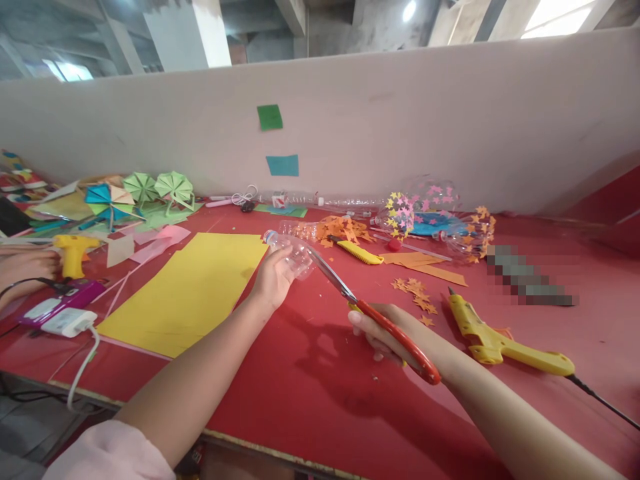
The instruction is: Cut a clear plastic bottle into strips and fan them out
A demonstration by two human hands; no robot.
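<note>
Yellow paper (193,290) lies at left. In the middle, the left hand (273,279) holds a clear bottle (300,257); the right hand (407,321) holds red scissors (373,315), blades right by it. A yellow glue gun (493,344) lies at right.

Clr plastic btl pc (301,259), tilted, neck up-L; red-hdl scissors (373,316), tip nr it.

Pale pink slv. (107,455) on L arm: plain fabric, loose cut, a few soft folds, rounded hem approx. at elbow. L forearm (200,373) bare from hem down, L hand (274,275) ditto. R forearm (500,407) bare as far as visible; R hand (404,321) bare too, w/ thumbnail (355,318) showing.
</note>
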